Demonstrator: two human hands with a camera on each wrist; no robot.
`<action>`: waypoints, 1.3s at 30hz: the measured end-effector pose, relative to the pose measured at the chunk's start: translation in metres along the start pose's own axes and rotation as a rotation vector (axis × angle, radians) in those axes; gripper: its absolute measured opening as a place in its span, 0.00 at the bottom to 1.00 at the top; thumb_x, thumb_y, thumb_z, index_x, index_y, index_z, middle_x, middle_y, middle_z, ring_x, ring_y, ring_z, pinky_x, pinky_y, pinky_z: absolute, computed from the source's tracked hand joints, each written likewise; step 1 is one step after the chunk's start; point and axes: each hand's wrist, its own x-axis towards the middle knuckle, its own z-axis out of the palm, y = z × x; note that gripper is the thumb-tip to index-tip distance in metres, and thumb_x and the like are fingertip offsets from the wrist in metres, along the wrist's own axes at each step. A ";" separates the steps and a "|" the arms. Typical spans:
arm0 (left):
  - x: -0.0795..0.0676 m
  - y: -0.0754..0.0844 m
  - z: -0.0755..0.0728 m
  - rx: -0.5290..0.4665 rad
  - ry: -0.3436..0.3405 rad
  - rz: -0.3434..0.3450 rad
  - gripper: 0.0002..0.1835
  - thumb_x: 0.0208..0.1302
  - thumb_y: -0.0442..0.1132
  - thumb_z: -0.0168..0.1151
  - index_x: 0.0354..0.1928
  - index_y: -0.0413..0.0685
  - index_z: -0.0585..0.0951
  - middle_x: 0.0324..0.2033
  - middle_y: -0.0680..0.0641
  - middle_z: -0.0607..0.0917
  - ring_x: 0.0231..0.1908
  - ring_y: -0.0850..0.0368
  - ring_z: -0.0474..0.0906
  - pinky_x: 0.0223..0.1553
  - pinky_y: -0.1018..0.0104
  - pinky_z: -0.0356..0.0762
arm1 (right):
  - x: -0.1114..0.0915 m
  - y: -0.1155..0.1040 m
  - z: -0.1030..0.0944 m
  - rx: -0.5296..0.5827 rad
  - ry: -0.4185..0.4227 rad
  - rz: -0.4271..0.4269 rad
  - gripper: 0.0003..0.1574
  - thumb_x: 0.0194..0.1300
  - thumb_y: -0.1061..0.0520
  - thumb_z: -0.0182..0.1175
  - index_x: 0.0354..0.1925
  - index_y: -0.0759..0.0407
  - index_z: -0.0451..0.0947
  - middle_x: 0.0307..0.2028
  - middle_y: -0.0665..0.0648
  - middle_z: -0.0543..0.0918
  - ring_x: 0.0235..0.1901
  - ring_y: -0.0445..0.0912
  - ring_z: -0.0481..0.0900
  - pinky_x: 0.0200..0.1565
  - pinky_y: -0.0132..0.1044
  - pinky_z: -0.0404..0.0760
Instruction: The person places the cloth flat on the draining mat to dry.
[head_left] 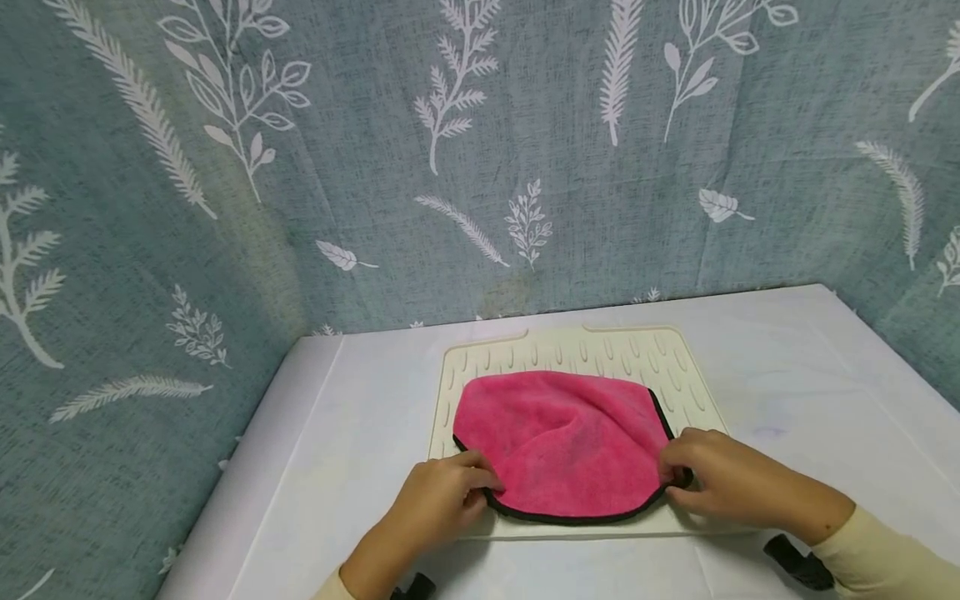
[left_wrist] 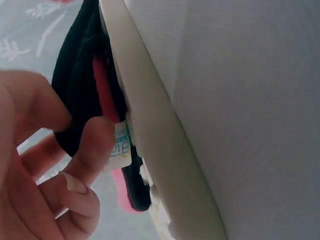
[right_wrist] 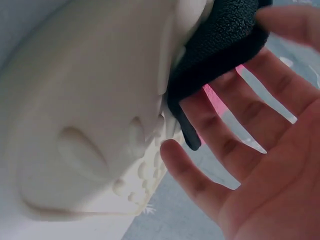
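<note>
A pink cloth (head_left: pixel 562 442) with black edging lies over a cream ridged mat (head_left: pixel 693 392), a soft crease running across its middle. My left hand (head_left: pixel 438 500) pinches its near left edge between thumb and fingers. At the near right corner, my right hand (head_left: pixel 716 479) holds the edge the same way. From the left wrist, the cloth's dark underside (left_wrist: pixel 80 75) shows, with a small printed label (left_wrist: pixel 120 145) beside my thumb. The right wrist view has a dark, fuzzy flap (right_wrist: pixel 220 55) between thumb and fingers, raised at the mat's edge.
The mat sits on a white-covered table (head_left: pixel 360 433). Behind and to the left hangs a blue-green fabric (head_left: pixel 360 167) with white leaf prints. Dark wrist straps (head_left: pixel 798 562) show near both cream sleeves.
</note>
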 end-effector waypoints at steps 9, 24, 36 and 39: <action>-0.001 0.004 0.004 0.019 0.016 -0.023 0.07 0.57 0.49 0.58 0.29 0.65 0.85 0.30 0.64 0.78 0.27 0.72 0.76 0.24 0.75 0.70 | 0.016 -0.001 -0.012 0.026 0.005 0.078 0.09 0.61 0.46 0.58 0.24 0.38 0.73 0.20 0.35 0.70 0.23 0.29 0.66 0.27 0.26 0.67; -0.004 0.010 0.010 0.001 -0.029 -0.076 0.02 0.51 0.47 0.66 0.29 0.65 0.85 0.32 0.65 0.76 0.24 0.74 0.73 0.21 0.78 0.65 | 0.090 0.026 -0.024 -0.008 0.232 0.246 0.08 0.59 0.59 0.56 0.37 0.57 0.81 0.33 0.53 0.82 0.35 0.47 0.78 0.38 0.42 0.76; -0.002 0.008 0.011 -0.014 -0.045 -0.072 0.02 0.51 0.46 0.67 0.29 0.66 0.84 0.32 0.65 0.75 0.23 0.75 0.71 0.21 0.77 0.65 | 0.112 0.030 -0.014 0.022 0.092 0.329 0.13 0.63 0.56 0.53 0.39 0.57 0.83 0.36 0.55 0.84 0.35 0.45 0.79 0.38 0.41 0.77; -0.002 0.007 0.011 -0.016 -0.049 -0.078 0.02 0.51 0.46 0.66 0.29 0.65 0.84 0.32 0.64 0.75 0.23 0.75 0.70 0.21 0.77 0.65 | 0.116 0.031 -0.010 0.030 0.019 0.352 0.13 0.62 0.50 0.54 0.36 0.53 0.83 0.32 0.50 0.84 0.30 0.40 0.76 0.32 0.36 0.74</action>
